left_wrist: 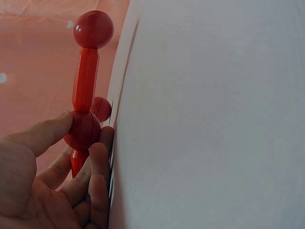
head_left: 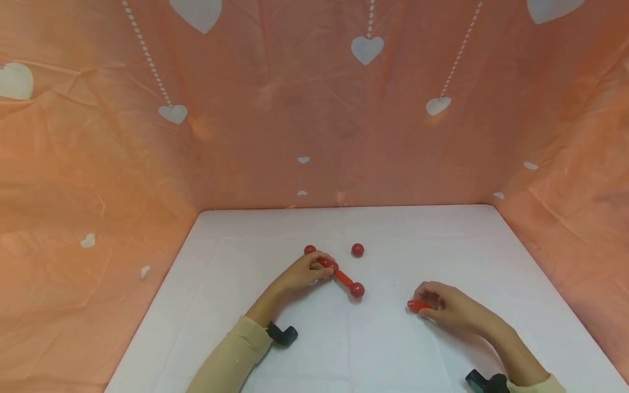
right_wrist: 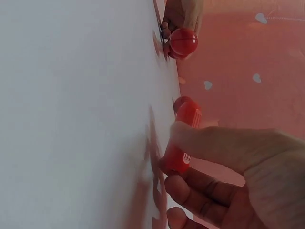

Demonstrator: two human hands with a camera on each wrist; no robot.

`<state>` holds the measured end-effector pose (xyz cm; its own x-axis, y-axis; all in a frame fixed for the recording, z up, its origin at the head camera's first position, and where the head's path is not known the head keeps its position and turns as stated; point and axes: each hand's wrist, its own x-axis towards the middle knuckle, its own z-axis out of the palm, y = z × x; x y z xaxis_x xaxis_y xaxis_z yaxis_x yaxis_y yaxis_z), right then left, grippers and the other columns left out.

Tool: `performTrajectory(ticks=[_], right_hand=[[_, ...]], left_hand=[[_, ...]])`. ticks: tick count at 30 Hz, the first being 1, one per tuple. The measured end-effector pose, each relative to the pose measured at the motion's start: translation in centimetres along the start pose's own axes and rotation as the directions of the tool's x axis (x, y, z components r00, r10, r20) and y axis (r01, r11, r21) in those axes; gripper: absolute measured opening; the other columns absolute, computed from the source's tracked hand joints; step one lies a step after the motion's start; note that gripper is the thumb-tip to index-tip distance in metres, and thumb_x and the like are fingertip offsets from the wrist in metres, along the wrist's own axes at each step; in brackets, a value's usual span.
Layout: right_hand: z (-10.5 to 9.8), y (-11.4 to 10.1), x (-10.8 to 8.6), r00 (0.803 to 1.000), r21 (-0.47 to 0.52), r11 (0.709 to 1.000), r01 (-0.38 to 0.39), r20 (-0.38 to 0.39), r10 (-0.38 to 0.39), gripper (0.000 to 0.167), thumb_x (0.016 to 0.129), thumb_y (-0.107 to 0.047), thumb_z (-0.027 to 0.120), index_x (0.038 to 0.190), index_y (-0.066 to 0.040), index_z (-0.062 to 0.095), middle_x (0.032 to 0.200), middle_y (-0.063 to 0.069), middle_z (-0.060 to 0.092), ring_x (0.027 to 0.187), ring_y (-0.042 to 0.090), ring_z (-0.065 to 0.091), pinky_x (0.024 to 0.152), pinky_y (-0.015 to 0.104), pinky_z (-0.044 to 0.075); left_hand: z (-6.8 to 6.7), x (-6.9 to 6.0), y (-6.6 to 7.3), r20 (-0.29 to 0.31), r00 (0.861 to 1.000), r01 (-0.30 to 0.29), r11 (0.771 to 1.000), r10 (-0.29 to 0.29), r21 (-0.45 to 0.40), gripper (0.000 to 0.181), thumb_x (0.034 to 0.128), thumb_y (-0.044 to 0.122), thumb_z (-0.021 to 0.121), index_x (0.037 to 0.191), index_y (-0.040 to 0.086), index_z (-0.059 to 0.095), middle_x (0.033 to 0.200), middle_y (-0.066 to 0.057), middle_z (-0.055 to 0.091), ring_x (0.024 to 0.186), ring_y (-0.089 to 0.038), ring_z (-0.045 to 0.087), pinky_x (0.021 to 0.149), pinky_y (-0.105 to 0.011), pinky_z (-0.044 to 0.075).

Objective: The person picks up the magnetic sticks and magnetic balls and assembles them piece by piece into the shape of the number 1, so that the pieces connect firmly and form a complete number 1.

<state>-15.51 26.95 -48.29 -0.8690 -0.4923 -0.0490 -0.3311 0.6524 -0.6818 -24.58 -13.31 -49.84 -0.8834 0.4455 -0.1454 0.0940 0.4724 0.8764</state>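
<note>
My left hand [head_left: 302,273] pinches the middle ball [left_wrist: 83,130] of a red ball-and-rod piece, low over the white table. From that ball a red rod [head_left: 344,278] runs to an end ball [head_left: 357,290], nearer the right hand. On the other side a second rod [left_wrist: 79,161] is partly covered by fingers, in line with a far ball [head_left: 309,249]; whether they join is hidden. To the right, my right hand [head_left: 452,305] holds a separate short red rod [right_wrist: 176,155] between thumb and fingers. A loose red ball [head_left: 357,250] lies beyond both hands.
The white tabletop [head_left: 236,316] extends around both hands. Orange cloth with white hearts [head_left: 367,50] hangs behind and at both sides. Each wrist carries a dark camera mount, one on the left [head_left: 282,334] and one on the right [head_left: 486,382].
</note>
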Motion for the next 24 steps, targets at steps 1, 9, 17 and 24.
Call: performTrajectory(ticks=[1,9,17,24], right_hand=[[0.0,-0.1,0.1,1.000,0.005,1.000,-0.003,-0.001,0.003,0.025,0.095,-0.023,0.084,0.115,-0.019,0.069,0.099,-0.010,0.063,0.091,0.007,0.055,0.077,0.025,0.050],[0.8,-1.0,1.2,1.000,0.032,0.999,-0.012,0.001,0.012,0.024,0.095,-0.026,0.084,0.114,-0.022,0.070,0.098,-0.011,0.066,0.091,0.008,0.056,0.079,0.025,0.051],[1.8,-1.9,2.3,0.999,0.065,0.998,-0.007,-0.030,0.009,0.027,0.095,-0.022,0.084,0.119,-0.019,0.072,0.092,-0.011,0.069,0.086,0.009,0.057,0.075,0.024,0.051],[2.6,-2.4,3.2,0.997,0.059,0.998,-0.005,-0.071,0.009,0.022,0.096,-0.022,0.083,0.115,-0.019,0.074,0.091,-0.011,0.068,0.085,0.010,0.058,0.074,0.024,0.053]], left_hand=[[0.0,0.0,0.0,0.000,1.000,0.001,1.000,-0.001,0.002,0.031,0.1032,0.036,0.074,0.131,0.023,0.070,0.112,0.003,0.070,0.107,-0.021,0.062,0.095,-0.038,0.053],[0.0,0.1,0.1,-0.001,1.000,-0.003,1.000,0.003,0.021,0.032,0.1033,0.036,0.074,0.131,0.021,0.070,0.111,0.001,0.070,0.106,-0.020,0.063,0.095,-0.037,0.053],[0.0,0.2,0.0,0.000,1.000,-0.005,1.000,0.005,0.020,0.032,0.1027,0.035,0.075,0.131,0.020,0.070,0.110,0.001,0.070,0.106,-0.019,0.062,0.096,-0.038,0.053],[0.0,0.2,0.0,-0.005,1.000,-0.004,1.000,0.004,0.020,0.032,0.1026,0.035,0.075,0.131,0.020,0.070,0.111,0.001,0.069,0.106,-0.019,0.062,0.095,-0.038,0.054]])
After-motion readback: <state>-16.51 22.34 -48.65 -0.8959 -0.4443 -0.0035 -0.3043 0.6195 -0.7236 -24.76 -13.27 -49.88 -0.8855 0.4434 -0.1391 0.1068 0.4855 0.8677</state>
